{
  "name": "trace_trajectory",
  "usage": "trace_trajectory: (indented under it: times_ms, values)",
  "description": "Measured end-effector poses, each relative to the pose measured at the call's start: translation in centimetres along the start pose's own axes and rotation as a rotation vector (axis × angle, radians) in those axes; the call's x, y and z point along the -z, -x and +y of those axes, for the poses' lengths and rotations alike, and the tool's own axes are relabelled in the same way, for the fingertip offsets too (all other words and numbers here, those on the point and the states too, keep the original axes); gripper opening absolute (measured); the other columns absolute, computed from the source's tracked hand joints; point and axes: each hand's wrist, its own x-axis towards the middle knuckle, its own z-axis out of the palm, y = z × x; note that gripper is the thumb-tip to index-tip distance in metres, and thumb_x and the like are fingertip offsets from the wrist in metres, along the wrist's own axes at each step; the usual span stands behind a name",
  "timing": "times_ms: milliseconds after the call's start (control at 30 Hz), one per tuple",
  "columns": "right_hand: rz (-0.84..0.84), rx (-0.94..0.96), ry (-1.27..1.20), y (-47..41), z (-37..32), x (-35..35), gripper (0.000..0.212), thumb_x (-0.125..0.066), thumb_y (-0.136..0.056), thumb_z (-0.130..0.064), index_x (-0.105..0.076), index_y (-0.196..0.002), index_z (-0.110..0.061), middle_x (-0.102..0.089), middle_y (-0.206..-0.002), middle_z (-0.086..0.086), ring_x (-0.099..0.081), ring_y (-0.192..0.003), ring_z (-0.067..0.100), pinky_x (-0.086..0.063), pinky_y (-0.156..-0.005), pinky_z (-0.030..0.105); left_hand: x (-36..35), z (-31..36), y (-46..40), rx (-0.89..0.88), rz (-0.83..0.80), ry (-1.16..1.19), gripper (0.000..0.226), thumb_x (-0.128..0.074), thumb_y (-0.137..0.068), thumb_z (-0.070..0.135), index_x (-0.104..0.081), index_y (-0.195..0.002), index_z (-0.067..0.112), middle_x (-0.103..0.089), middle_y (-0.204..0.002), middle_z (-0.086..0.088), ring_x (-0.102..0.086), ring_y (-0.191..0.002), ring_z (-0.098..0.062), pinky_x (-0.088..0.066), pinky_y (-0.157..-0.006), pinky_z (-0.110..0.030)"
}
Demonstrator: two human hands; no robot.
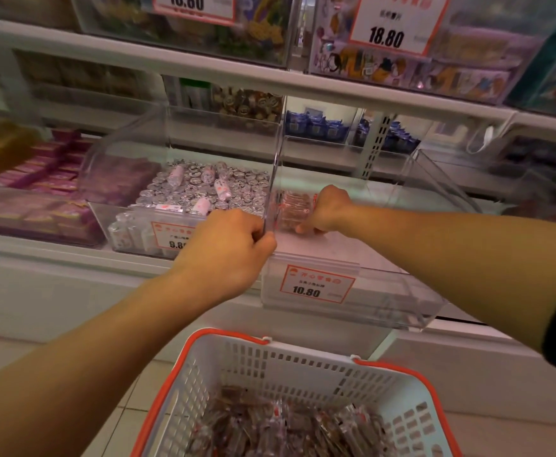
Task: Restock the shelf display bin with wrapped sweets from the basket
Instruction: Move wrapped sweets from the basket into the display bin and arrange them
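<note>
A clear plastic display bin (pixel 352 301) with a 10.80 price label juts out from the lower shelf. My left hand (pixel 233 245) grips the bin's left wall at its front corner. Inside the bin, my right hand (pixel 327 209) holds a bunch of clear-wrapped brown sweets (pixel 291 206) against the left side near the back. The bin floor in front of them is bare. Below, a white basket (pixel 303 367) with orange rim and handles holds many more of the same wrapped sweets (pixel 283 427).
A neighbouring clear bin (pixel 131 225), labelled 9.80, is full of silver-wrapped sweets (pixel 204 189). Pink boxes (pixel 39 186) fill the shelf further left. Another clear bin (pixel 441 179) stands to the right. Upper shelves carry more bins with price cards 13.80 and 18.80.
</note>
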Motion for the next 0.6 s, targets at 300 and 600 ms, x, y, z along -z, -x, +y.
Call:
trace_trajectory:
  times_ms: [300,600]
  values:
    - [-0.03,-0.096,-0.087,0.4,-1.3,0.3,0.049,-0.097,-0.055,-0.021,-0.059,-0.084,-0.01,-0.067,-0.082,0.009,-0.072,-0.068,0.022,-0.062,-0.058,0.031,-0.2,-0.4,-0.1,0.058,-0.006,0.063,0.037,-0.056,-0.093,0.034,-0.061,-0.062,0.015,-0.063,-0.057,-0.003,-0.062,-0.057,-0.021,-0.056,-0.071,-0.038]
    - [0.389,0.34,0.112,8.3,-1.4,5.8,0.026,-0.078,-0.081,-0.034,-0.069,-0.093,-0.013,-0.069,-0.087,0.002,-0.064,-0.077,0.016,-0.058,-0.072,0.036,2.8,0.6,1.3,0.028,-0.105,0.112,0.036,-0.054,-0.073,0.042,-0.054,-0.054,0.011,-0.055,-0.049,-0.002,-0.054,-0.056,-0.023,-0.04,-0.053,-0.033]
